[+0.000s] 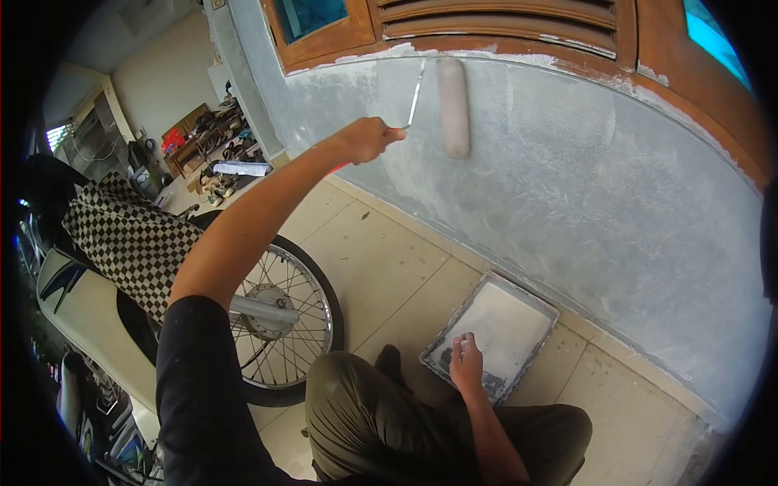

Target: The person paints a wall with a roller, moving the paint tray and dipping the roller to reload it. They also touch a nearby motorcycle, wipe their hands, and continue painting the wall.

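Observation:
Reaching out from the left, my left hand (369, 140) is closed around the red handle of a paint roller (455, 109). The roller's long, pale, fuzzy cover lies upright against the grey wall (559, 146), just under the wooden window frame, with its metal rod showing. Low down, my right hand (466, 364) is over the near end of a paint tray (531, 296), its fingers apart and whitish at the tips. I see nothing held in it. Pale paint covers much of the tray's inside, with dark patches near the hand.
A motorbike wheel (284, 320) stands close on the left, beside a checkered cloth (134, 235). Window frames (494, 53) run above the wall. Shoes and other items (223, 166) are piled at the far left. Beige tiles (389, 243) cover the floor.

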### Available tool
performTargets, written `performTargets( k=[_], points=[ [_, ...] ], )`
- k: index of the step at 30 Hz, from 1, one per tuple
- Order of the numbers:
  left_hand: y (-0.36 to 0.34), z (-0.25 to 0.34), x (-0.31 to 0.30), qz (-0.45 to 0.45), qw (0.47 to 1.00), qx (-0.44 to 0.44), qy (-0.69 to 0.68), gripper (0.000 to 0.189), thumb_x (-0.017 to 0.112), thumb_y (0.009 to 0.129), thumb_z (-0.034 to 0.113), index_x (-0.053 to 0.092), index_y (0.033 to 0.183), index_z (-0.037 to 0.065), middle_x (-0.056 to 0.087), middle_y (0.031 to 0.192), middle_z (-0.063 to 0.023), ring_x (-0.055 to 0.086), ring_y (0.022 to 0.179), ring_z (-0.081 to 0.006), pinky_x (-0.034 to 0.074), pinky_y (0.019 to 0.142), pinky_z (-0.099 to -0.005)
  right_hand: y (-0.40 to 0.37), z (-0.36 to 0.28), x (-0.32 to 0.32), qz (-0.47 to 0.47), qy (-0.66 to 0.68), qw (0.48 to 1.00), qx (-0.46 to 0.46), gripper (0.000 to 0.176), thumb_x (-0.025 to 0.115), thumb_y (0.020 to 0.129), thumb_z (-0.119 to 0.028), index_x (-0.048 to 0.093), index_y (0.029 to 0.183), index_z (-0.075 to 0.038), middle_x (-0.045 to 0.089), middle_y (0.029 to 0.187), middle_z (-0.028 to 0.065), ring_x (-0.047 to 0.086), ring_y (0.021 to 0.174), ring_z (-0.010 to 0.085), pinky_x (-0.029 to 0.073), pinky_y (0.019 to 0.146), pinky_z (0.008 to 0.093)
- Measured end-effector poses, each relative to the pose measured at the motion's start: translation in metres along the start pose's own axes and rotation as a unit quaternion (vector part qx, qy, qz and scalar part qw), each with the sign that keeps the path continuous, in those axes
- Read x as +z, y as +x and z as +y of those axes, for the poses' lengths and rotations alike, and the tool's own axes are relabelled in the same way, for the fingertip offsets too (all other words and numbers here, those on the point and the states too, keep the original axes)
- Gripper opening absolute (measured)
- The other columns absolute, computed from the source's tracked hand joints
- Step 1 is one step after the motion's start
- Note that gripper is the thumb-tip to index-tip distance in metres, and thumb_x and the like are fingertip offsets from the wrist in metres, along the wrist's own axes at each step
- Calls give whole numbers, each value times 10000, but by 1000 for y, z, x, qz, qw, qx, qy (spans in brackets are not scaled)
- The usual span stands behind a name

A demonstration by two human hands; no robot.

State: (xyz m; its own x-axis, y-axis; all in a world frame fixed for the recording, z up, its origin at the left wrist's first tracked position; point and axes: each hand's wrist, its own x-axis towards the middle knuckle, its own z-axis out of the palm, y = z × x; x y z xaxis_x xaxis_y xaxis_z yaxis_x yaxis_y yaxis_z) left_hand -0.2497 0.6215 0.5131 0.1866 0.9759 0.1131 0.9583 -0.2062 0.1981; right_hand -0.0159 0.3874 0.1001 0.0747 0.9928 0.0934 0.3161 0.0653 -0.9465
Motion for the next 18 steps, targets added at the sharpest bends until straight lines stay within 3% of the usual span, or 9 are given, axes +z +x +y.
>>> performTargets(
  k=[3,6,9,10,14,18],
  points=[
    [-12,46,13,5,997,82,9,706,463,1017,604,631,825,-54,620,687,-173,631,643,-299,509,652,-413,-6,-1,1,3,-4,1000,-21,189,518,1030,-221,503,1055,-35,615,702,210,626,727,453,455,632,513],
    [-12,55,19,-4,997,82,-1,724,450,1016,616,629,823,-57,625,699,-193,633,697,-330,502,732,-438,-9,5,-1,10,-12,999,-28,191,522,1030,-226,502,1067,-40,616,705,208,625,722,450,458,636,508],
    [-10,35,5,-19,999,23,21,727,436,1023,611,629,824,-62,636,704,-202,641,709,-350,505,735,-448,-7,4,-3,9,-11,1000,-17,197,520,1032,-235,505,1065,-41,616,706,210,625,720,451,457,632,503],
    [5,6,13,38,997,51,37,727,439,1023,606,635,833,-67,634,693,-206,653,679,-345,514,702,-438,-6,5,-2,12,-14,1000,-18,201,518,1033,-238,506,1060,-39,616,706,210,625,719,450,457,632,501],
    [30,-67,-4,52,995,-74,51,712,451,1037,563,632,833,-95,615,650,-203,635,548,-299,506,557,-427,-2,13,4,-8,2,1000,7,199,511,1034,-236,508,1043,-37,615,707,211,625,720,449,460,637,500],
    [71,-117,-17,50,986,-157,28,692,445,1045,541,633,804,-79,596,594,-180,620,523,-314,508,557,-419,4,16,6,-10,-36,999,18,183,509,1030,-226,512,1036,-42,618,708,209,629,726,450,466,648,505]
  ],
)
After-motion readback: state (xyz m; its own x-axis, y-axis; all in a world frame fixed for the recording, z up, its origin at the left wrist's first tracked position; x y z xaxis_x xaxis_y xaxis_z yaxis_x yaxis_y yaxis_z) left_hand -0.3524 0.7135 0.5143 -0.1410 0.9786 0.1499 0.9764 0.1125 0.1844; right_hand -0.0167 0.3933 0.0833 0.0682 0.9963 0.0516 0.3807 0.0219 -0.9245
